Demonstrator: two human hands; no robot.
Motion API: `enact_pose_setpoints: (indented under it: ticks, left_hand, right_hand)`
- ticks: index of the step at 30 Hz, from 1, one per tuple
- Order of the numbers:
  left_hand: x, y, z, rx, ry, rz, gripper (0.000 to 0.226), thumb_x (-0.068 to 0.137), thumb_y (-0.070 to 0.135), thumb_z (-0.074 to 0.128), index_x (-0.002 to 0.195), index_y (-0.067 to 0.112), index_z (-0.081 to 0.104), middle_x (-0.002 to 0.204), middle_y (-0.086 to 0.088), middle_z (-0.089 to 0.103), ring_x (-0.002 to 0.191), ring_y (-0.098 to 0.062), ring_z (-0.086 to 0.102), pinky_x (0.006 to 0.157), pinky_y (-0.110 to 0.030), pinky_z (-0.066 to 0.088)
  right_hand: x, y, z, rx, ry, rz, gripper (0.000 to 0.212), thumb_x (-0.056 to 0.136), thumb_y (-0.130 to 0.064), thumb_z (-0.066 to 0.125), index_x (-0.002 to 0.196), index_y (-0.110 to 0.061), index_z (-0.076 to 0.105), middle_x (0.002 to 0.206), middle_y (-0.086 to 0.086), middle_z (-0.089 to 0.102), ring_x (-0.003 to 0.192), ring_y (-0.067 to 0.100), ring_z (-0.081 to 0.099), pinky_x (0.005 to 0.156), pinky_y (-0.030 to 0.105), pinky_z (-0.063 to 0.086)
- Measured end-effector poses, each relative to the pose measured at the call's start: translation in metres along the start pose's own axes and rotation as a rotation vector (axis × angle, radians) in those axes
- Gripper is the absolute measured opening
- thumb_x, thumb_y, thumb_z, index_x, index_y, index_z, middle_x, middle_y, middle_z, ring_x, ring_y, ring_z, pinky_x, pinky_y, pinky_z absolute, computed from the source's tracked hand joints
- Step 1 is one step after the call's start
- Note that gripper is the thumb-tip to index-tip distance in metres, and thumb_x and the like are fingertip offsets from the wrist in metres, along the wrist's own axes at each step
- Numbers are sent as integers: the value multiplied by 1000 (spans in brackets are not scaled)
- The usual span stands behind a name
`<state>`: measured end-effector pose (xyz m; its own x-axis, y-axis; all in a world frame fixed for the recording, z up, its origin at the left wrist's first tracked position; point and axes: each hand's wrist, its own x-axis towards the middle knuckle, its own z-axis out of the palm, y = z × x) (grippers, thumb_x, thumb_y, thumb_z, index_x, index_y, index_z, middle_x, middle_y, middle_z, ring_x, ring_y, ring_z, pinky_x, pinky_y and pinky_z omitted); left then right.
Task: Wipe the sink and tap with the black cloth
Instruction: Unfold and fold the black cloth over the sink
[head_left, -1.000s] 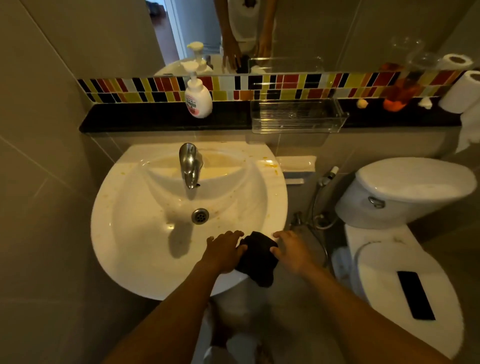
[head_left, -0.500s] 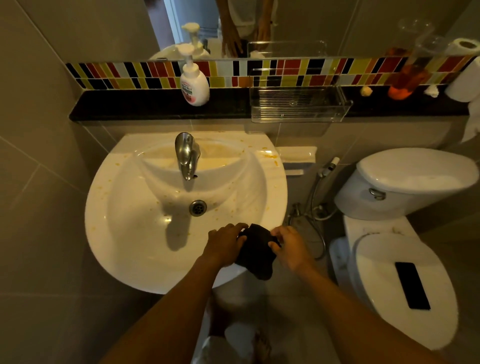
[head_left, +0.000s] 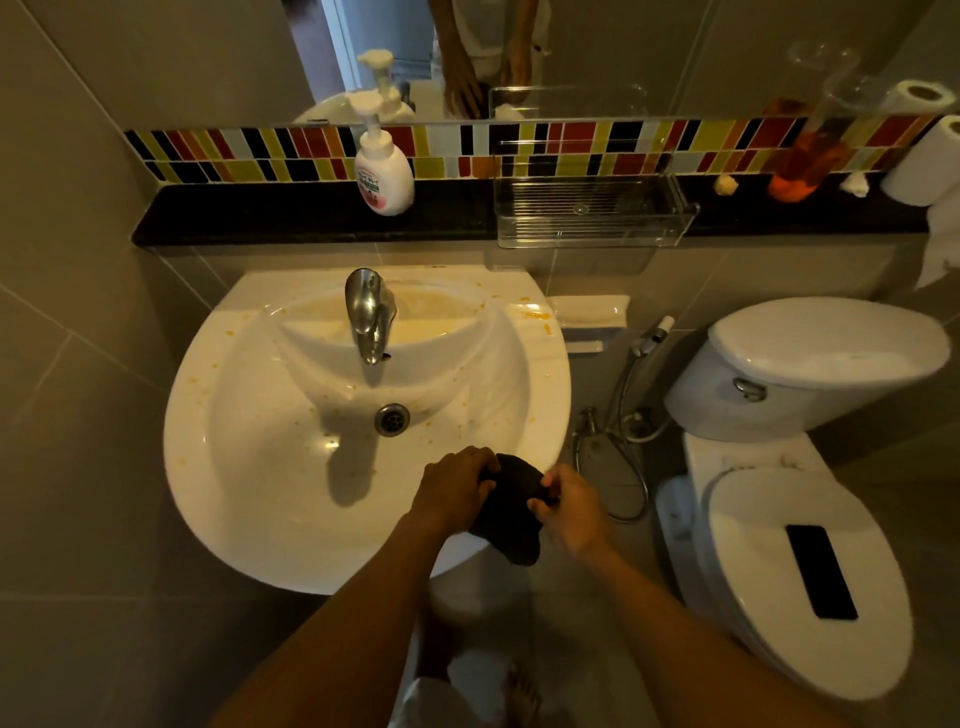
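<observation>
Head view: the black cloth (head_left: 511, 512) is now bunched tighter, pinched between left hand (head_left: 454, 488) and right hand (head_left: 569, 506); beyond the grip, the sink (head_left: 249, 467) is not yet wiped.

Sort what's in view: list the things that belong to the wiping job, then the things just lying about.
Job: black cloth, gripped by left hand and right hand; speckled white ceramic sink; chrome tap.

Lying about: white pump soap bottle; clear plastic tray; white toilet; black phone; toilet paper roll.
</observation>
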<state>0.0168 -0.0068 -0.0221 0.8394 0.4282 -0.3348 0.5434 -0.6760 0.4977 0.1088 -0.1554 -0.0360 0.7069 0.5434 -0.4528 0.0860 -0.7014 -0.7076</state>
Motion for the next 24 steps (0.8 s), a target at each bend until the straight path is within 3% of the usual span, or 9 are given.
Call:
enact_pose_setpoints:
  ticks: [4,7,12,19,24]
  left_hand:
    - [-1,-1,-1,30,1,-3,9,92,25,53,101,22,55,107,-4,63,91,-22,59,87,-39,49]
    - [-2,-1,-2,21,2,-5,18,92,24,54,109,21,53,110,-4,62,94,-21,59,88,-37,49]
    - [-4,-1,-4,23,-4,-24,36,91,24,58,126,21,51,119,-4,60,104,-23,60,95,-39,48]
    - [-11,0,-8,126,26,31,17,89,28,57,105,23,59,110,-5,54,96,-24,56,89,-43,48]
    - [-20,4,-18,28,-43,61,10,90,25,54,99,23,53,101,-4,60,90,-23,58,84,-43,51]
  right_hand:
    - [2,0,2,38,-3,46,24,84,-14,68,95,-22,48,107,2,59,106,22,59,91,40,53]
    - [3,-1,2,42,-8,53,28,83,-13,69,97,-23,47,92,-3,56,103,24,61,92,42,53]
    - [2,0,4,45,-1,82,26,83,-13,67,89,-30,47,86,-3,57,101,25,62,92,44,52]
    - [-1,1,6,-62,78,-5,19,83,-15,68,74,-23,54,96,2,55,85,17,59,76,29,52]
    - [-7,0,7,-26,54,-13,16,88,-17,63,75,-21,54,89,-1,56,83,16,58,76,29,52]
